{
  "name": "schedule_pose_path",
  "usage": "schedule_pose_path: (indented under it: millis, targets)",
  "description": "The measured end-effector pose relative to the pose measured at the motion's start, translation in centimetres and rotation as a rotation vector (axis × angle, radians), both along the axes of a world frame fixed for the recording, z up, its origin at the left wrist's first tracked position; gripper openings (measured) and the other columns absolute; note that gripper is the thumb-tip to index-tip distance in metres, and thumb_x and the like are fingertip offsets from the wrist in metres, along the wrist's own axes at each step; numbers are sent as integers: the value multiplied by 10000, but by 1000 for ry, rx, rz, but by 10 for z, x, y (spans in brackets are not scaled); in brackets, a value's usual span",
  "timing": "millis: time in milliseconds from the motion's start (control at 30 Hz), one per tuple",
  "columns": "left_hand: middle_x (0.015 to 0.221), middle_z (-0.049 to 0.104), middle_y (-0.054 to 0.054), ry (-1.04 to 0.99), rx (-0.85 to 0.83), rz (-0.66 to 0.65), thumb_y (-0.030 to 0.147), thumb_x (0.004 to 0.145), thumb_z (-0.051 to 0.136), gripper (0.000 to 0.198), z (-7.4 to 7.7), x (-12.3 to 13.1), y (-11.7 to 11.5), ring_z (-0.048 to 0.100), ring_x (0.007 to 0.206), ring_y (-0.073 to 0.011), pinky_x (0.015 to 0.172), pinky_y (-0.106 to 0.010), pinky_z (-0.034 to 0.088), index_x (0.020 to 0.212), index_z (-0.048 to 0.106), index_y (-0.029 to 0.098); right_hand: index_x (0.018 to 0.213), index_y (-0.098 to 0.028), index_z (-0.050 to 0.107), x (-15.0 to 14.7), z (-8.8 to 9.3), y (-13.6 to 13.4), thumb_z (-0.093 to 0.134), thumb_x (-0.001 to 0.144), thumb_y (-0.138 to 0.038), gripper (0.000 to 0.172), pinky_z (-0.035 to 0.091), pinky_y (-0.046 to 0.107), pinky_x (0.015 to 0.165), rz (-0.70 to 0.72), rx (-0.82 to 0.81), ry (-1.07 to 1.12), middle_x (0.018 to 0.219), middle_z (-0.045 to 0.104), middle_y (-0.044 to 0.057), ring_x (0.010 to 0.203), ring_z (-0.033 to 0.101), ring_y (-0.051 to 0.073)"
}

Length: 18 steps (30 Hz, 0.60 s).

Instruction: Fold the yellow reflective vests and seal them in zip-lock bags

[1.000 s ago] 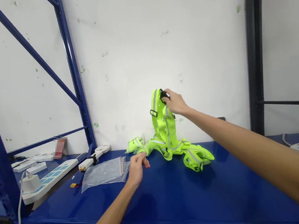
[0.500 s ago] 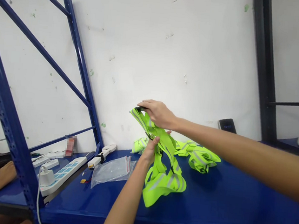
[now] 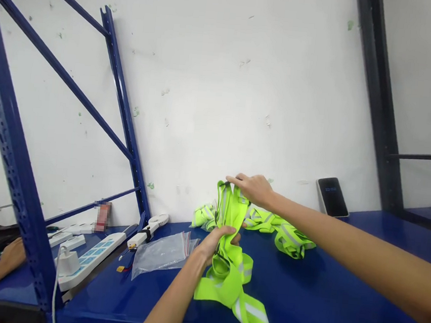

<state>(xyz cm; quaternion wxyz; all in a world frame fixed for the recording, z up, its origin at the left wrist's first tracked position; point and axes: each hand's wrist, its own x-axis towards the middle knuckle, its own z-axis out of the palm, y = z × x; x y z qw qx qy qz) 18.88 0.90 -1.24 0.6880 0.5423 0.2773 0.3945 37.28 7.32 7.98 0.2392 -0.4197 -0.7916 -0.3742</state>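
Hands share one neon strap vest (image 3: pixel 231 280): right hand (image 3: pixel 253 188) pinches its top, left hand (image 3: pixel 218 239) clasps its middle.

It is looking like a workshop storeroom: blue metal racks (image 3: pixel 125 117) are standing on the left, power strips (image 3: pixel 92 254) are lying beside them, and bright safety vests (image 3: pixel 292 235) are sitting by the far bare wall (image 3: pixel 246 83).

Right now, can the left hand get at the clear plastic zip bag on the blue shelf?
Probably yes: the clear plastic zip bag lies just beside the left hand with nothing between them, but its fingers are shut on the neon-yellow reflective vest.
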Motion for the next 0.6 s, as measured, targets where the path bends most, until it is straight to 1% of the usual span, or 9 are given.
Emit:
schedule_pose_path:
  millis: [67,100,200,300,400,467,500,533,600]
  targets:
    - [484,368,78,-13,-15,-70,315,677,654,375,-7,-5,-2,310,384,-59,425,-200,336,1005,634,133,1346,-330,423,-2,-13,3,388,866,-58,553,324,256,538,-21,-31,10,1075,676,74,657,625,176]
    - [478,356,81,-9,-8,-73,306,670,648,358,-10,-6,-1,299,386,-60,430,-200,332,989,632,144,1335,-317,432,-4,-19,3,392,866,-56,538,325,259,546,-32,-43,23,1048,681,76,678,625,185]
    - [504,414,60,95,18,62,268,623,634,303,-19,-9,0,345,418,-75,459,-208,340,905,630,158,1299,-276,478,-12,-41,2,409,869,-48,492,349,287,596,-41,-52,21,985,683,93,773,616,225]
    - [628,540,1,273,98,216,230,608,608,234,-27,-7,-1,471,539,-117,551,-240,401,827,631,150,1272,-236,527,-13,-69,-2,443,886,-81,425,377,338,702,54,-37,-80,955,673,125,914,578,274]
    - [749,596,-19,433,294,230,205,622,598,188,-31,-5,-6,519,703,-160,685,-270,427,804,628,165,1233,-226,581,-6,-100,-4,474,891,-106,378,382,369,780,175,-98,-161,973,662,144,960,550,278]
    - [751,590,-3,592,448,203,200,626,605,126,-31,-4,-9,496,715,-159,701,-267,410,750,607,179,1194,-239,618,0,-120,-5,496,879,-105,363,385,383,819,196,-162,-150,1000,656,143,983,546,276]
    - [703,566,8,705,500,186,212,629,608,74,-29,-5,-10,471,673,-150,665,-263,395,691,578,182,1179,-245,631,4,-128,-5,504,874,-107,358,387,389,834,192,-192,-134,1012,651,141,999,546,277]
    - [633,523,17,833,530,170,236,637,611,97,-28,-6,-10,433,612,-138,613,-262,370,619,531,184,1166,-248,642,7,-136,-6,508,872,-113,350,392,391,840,182,-226,-115,1018,646,138,1009,549,277]
    - [507,394,36,1075,561,148,303,651,614,283,-24,-8,-9,325,503,-113,521,-265,289,502,400,194,1135,-245,661,11,-149,-10,500,879,-133,323,410,381,828,160,-303,-71,1002,638,130,995,566,271]
